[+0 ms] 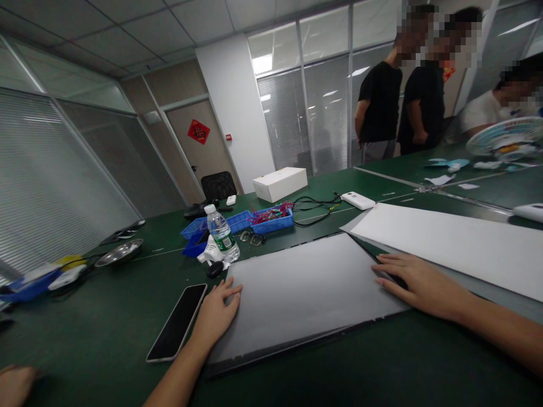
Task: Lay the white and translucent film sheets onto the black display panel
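Note:
A large flat grey panel (305, 288) with a dark edge lies on the green table (106, 345) in front of me. My left hand (216, 311) rests on the panel's left edge, fingers spread and flat. My right hand (418, 282) lies on the panel's right edge, fingers stretched out over its dark border. Neither hand holds anything. A black phone (178, 321) lies face up just left of my left hand.
A white sheet (458, 243) lies right of the panel. Behind stand a water bottle (221, 233), blue trays (271, 217), glasses (253, 238), a white box (280, 183), a metal dish (119, 252). Three people stand at far right. Another hand (14, 384) shows bottom left.

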Action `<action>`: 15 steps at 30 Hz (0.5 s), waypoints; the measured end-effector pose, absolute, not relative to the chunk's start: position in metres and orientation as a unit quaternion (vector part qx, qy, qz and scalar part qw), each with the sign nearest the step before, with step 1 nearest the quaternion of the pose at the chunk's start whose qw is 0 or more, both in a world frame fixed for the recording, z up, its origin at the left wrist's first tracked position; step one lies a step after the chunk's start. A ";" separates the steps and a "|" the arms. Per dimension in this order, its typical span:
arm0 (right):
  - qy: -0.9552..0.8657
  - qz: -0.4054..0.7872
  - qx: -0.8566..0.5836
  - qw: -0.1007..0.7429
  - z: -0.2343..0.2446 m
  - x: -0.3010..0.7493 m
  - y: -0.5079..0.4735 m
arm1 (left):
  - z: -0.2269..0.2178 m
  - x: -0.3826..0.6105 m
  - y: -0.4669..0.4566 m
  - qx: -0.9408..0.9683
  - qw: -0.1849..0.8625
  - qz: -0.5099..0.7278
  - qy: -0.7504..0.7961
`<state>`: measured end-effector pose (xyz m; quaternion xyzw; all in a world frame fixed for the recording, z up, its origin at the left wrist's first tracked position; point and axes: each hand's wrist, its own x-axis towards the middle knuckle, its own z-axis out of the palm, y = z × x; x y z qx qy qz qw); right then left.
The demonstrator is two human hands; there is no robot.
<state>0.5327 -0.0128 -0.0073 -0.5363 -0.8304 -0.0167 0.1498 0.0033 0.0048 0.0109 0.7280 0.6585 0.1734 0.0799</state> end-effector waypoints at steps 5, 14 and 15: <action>-0.842 -0.009 -0.516 0.155 -0.005 0.535 -0.017 | 0.011 0.002 0.004 0.730 0.078 0.177 0.656; -0.853 0.031 -0.494 0.167 0.002 0.528 -0.021 | 0.013 -0.001 0.004 0.725 0.040 0.152 0.671; -0.848 0.028 -0.501 0.170 0.003 0.529 -0.019 | 0.013 -0.001 0.003 0.724 0.043 0.153 0.672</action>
